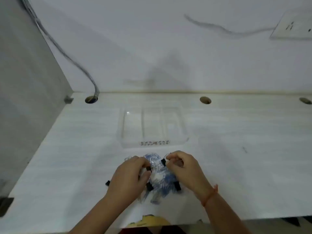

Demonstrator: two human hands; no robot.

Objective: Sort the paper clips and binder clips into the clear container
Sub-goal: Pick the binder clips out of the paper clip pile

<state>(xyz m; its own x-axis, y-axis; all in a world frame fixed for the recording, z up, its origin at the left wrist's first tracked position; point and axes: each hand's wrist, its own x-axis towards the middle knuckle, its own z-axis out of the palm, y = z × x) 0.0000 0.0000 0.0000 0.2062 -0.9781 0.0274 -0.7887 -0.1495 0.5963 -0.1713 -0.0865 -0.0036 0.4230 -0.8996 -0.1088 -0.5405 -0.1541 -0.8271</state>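
Grey panel (30,98) closes the left side of the white desk (236,166). A grey cable (67,54) runs down the wall and enters a round hole (91,99) at the desk's back left corner.

Farthest left of the task items, a lone binder clip (107,183), black, lies on the desk near the left hand (130,179) and not touching it. The left hand is curled, its thumb and fingertips closed on a second binder clip (148,169), also black, at the pile's left edge.

The clear container (152,141) stands behind the pile, toward the back of the desk, with three compartments side by side. A printed label (154,143) sits on its near wall; the text is too blurred to read.

The pile of paper clips (162,181), blue and clear, lies between the two hands near the desk's front edge. A lower-left binder clip (149,186) rests on it beside the left thumb, and a lower-right binder clip (177,186) rests at its right edge.

The right hand (184,168) is curled, thumb and forefinger pinching an upper binder clip (163,162) at the pile's top right. A red cord bracelet (210,195) circles the right wrist.

A white wall socket (293,26) sits at upper right, and a pale cord (219,27) trails left from it.
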